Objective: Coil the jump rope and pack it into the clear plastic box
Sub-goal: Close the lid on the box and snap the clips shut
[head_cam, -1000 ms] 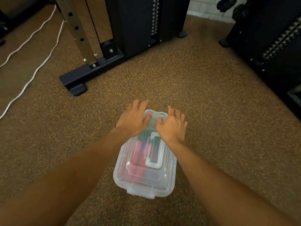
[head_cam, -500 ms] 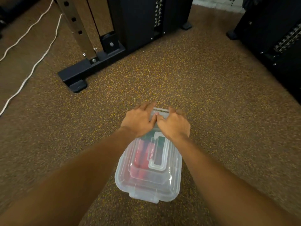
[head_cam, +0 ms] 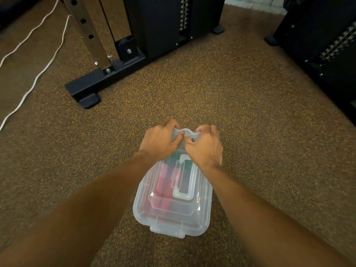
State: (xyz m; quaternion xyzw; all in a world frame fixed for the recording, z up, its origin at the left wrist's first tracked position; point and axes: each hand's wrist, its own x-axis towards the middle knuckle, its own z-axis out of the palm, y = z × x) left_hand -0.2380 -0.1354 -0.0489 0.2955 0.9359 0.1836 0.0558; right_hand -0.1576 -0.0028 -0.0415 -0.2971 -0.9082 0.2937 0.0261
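Observation:
The clear plastic box (head_cam: 173,214) sits on the speckled floor in front of me with its lid on. Through the lid I see the red and green jump rope handles (head_cam: 163,182) lying inside; the rope itself is blurred. My left hand (head_cam: 160,139) and my right hand (head_cam: 205,146) are side by side at the box's far end. Both have fingers curled around the far latch flap (head_cam: 185,132), which stands raised between them. The near latch (head_cam: 169,231) lies flat against the box.
A black machine foot (head_cam: 90,87) with a perforated steel upright (head_cam: 84,29) stands to the far left. A second black weight machine (head_cam: 325,47) fills the right edge. A white cord (head_cam: 36,78) runs along the floor at left.
My hands went from lying flat on the lid's far end to curling around the far latch flap, which has lifted. The view shifted slightly closer.

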